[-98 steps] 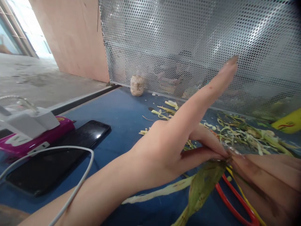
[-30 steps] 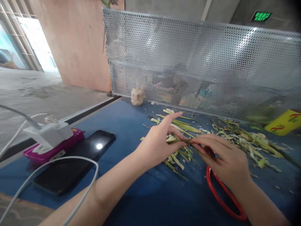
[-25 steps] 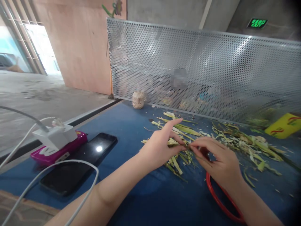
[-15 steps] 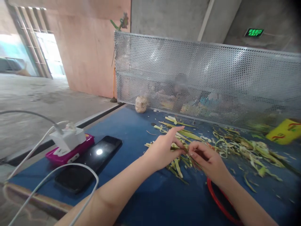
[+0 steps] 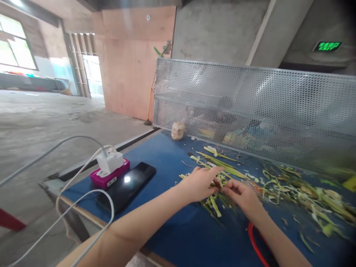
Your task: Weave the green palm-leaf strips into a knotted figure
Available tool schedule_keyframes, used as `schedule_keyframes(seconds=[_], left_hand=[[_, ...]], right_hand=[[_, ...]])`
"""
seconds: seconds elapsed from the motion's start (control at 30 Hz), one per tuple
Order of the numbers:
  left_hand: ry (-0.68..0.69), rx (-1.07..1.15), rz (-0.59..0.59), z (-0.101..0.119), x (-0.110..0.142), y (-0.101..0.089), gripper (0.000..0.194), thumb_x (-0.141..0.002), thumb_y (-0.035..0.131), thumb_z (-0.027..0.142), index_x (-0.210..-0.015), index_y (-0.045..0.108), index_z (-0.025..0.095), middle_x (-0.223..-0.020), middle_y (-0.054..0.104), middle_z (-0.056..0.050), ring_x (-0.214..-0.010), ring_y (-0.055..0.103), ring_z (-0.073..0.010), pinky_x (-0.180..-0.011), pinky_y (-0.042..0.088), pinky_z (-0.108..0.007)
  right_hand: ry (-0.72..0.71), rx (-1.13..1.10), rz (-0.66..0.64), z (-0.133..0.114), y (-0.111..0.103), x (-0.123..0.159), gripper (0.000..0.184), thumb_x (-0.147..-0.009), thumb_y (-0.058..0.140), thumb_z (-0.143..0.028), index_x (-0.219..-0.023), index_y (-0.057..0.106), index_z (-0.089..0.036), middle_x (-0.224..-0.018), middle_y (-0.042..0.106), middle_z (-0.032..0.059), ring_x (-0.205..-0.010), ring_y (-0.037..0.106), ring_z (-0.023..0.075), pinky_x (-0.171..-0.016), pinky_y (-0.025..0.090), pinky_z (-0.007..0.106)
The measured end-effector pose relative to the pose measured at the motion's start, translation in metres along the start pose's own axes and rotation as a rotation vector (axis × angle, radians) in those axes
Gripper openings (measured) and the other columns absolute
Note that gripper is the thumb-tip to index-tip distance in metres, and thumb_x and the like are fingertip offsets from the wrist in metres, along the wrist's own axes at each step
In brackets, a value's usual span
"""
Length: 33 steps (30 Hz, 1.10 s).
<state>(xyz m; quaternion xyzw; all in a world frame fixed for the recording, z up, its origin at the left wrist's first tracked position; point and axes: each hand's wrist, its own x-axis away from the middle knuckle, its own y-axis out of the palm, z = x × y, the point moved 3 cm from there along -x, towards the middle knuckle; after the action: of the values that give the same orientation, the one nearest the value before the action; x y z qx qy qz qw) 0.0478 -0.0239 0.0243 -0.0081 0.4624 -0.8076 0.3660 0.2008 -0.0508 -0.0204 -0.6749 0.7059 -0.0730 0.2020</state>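
Observation:
Over a loose pile of green and yellowish plant strips (image 5: 214,206), my two hands come together. My left hand (image 5: 198,183) is closed, thumb and fingers pinching a plant strip (image 5: 221,181). My right hand (image 5: 243,198) faces it from the right, its thumb and forefinger pinched at the same strip. Much of the strip is hidden by my fingers. Longer leaf strips (image 5: 232,171) lie just behind my hands. A red ring-shaped edge (image 5: 254,243) shows partly under my right forearm.
More plant scraps (image 5: 303,193) spread across the blue tabletop (image 5: 167,148) at right. A perforated metal panel (image 5: 250,100) borders the back, near a whitish lump (image 5: 178,131). At left are a black phone (image 5: 133,181), a magenta power strip (image 5: 104,181) and a white cable (image 5: 111,207) crossing my left forearm.
The view has swung left and up, so the table things appear farther right and a window shows. My left forefinger, raised before, has come down. Both hands stay close together over the strips.

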Motion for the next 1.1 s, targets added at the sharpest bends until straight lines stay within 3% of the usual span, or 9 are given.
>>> schedule_keyframes(seconds=[0.07,0.2,0.37,0.47,0.53,0.7,0.8,0.97,1.1], left_hand=[[0.004,-0.001,-0.001,0.005,-0.001,-0.002,0.059,-0.069,0.053,0.011,-0.125,0.037,0.017,-0.098,0.065,-0.008,-0.105,0.052,-0.0275,-0.093,0.031,-0.046],[-0.049,0.146,0.022,0.011,-0.004,-0.004,0.063,-0.067,0.049,0.010,-0.127,0.034,0.021,-0.094,0.064,-0.005,-0.087,0.058,-0.0202,-0.080,0.042,-0.035],[-0.106,0.371,0.049,-0.002,-0.013,0.008,0.052,-0.072,0.052,0.021,-0.121,0.035,0.017,-0.081,0.060,-0.003,-0.075,0.058,-0.0151,-0.068,0.047,-0.029],[-0.120,0.529,0.037,-0.014,-0.016,0.017,0.060,-0.069,0.060,0.022,-0.120,0.030,0.017,-0.082,0.058,-0.002,-0.078,0.059,-0.0142,-0.072,0.048,-0.029],[-0.121,0.597,0.025,-0.019,-0.017,0.020,0.065,-0.065,0.065,0.020,-0.120,0.030,0.017,-0.082,0.058,-0.001,-0.078,0.059,-0.0142,-0.073,0.048,-0.030],[-0.149,0.655,0.063,-0.020,-0.011,0.014,0.057,-0.070,0.055,0.011,-0.120,0.030,0.018,-0.078,0.055,0.001,-0.076,0.057,-0.0124,-0.075,0.046,-0.030],[-0.160,0.643,0.132,-0.020,-0.009,0.008,0.056,-0.071,0.052,0.010,-0.122,0.029,0.019,-0.079,0.055,0.001,-0.078,0.056,-0.0126,-0.078,0.045,-0.032],[-0.139,0.641,0.169,-0.020,-0.008,0.012,0.061,-0.072,0.049,0.008,-0.126,0.022,0.020,-0.081,0.052,0.001,-0.082,0.055,-0.0129,-0.081,0.044,-0.032],[-0.137,0.607,0.208,-0.021,-0.007,0.015,0.062,-0.072,0.047,0.007,-0.126,0.020,0.022,-0.082,0.046,0.001,-0.083,0.054,-0.0121,-0.081,0.044,-0.030]], right_hand=[[0.039,-0.037,-0.030,0.004,0.002,-0.002,0.033,-0.067,0.060,-0.049,-0.058,0.049,-0.019,-0.040,0.036,-0.0075,-0.036,0.031,0.0077,-0.038,0.023,0.022],[0.087,-0.136,0.018,0.004,0.000,-0.005,0.038,-0.063,0.062,-0.054,-0.054,0.049,-0.019,-0.038,0.038,-0.0068,-0.035,0.032,0.0075,-0.038,0.023,0.023],[0.172,-0.276,0.080,0.000,0.002,-0.005,0.044,-0.055,0.065,-0.057,-0.050,0.046,-0.018,-0.038,0.039,-0.0072,-0.032,0.030,0.0056,-0.035,0.021,0.021],[0.196,-0.324,0.090,0.001,0.005,-0.005,0.042,-0.058,0.063,-0.057,-0.058,0.053,-0.016,-0.043,0.044,-0.0062,-0.034,0.033,0.0054,-0.035,0.023,0.020],[0.245,-0.477,0.098,0.003,0.009,-0.006,0.041,-0.057,0.067,-0.054,-0.061,0.054,-0.015,-0.043,0.044,-0.0065,-0.035,0.033,0.0050,-0.035,0.023,0.019],[0.311,-0.702,0.163,0.006,0.012,-0.010,0.044,-0.051,0.072,-0.053,-0.061,0.051,-0.016,-0.043,0.039,-0.0085,-0.035,0.030,0.0033,-0.034,0.019,0.017],[0.265,-0.669,0.149,0.002,0.011,-0.012,0.040,-0.055,0.070,-0.051,-0.067,0.057,-0.014,-0.044,0.041,-0.0077,-0.036,0.031,0.0035,-0.034,0.022,0.017],[0.142,-0.392,0.035,-0.008,0.010,-0.009,0.036,-0.065,0.064,-0.047,-0.084,0.067,-0.016,-0.050,0.052,-0.0040,-0.036,0.033,0.0047,-0.036,0.027,0.019],[0.017,-0.175,0.100,-0.013,0.006,-0.008,0.025,-0.069,0.062,-0.039,-0.079,0.070,-0.018,-0.066,0.065,0.0019,-0.046,0.047,0.0096,-0.044,0.036,0.022]])
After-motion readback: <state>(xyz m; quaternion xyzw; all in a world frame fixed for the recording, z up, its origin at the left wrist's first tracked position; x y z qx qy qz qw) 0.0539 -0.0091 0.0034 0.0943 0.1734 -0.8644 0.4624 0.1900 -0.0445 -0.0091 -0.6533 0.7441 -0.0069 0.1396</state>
